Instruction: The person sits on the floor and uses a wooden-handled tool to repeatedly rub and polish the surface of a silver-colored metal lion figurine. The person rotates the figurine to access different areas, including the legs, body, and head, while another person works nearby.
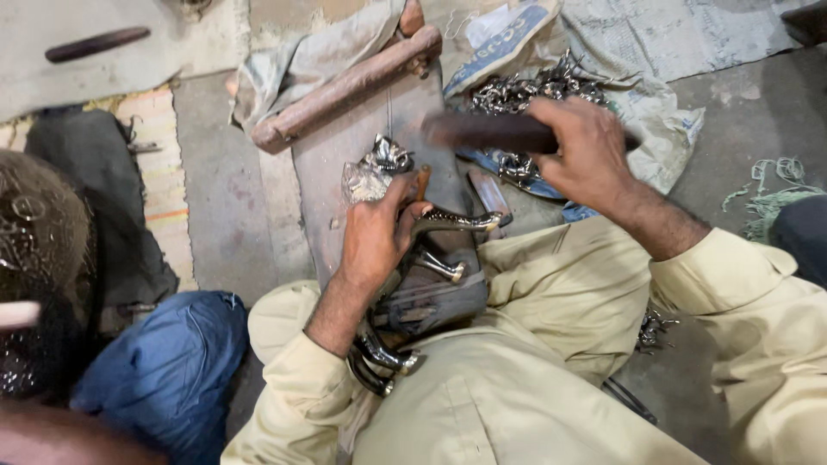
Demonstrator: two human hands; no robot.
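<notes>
Your left hand point(375, 237) clamps a curved metal casting point(457, 222) against the worn wooden block point(345, 146), fingers wrapped over its left end. Its long axis runs left to right, pointing toward your right side. Your right hand point(586, 155) is closed around a dark, blurred tool handle point(495, 132), raised just beyond the casting on its far right. More shiny castings point(517, 90) lie heaped on sacking farther off.
</notes>
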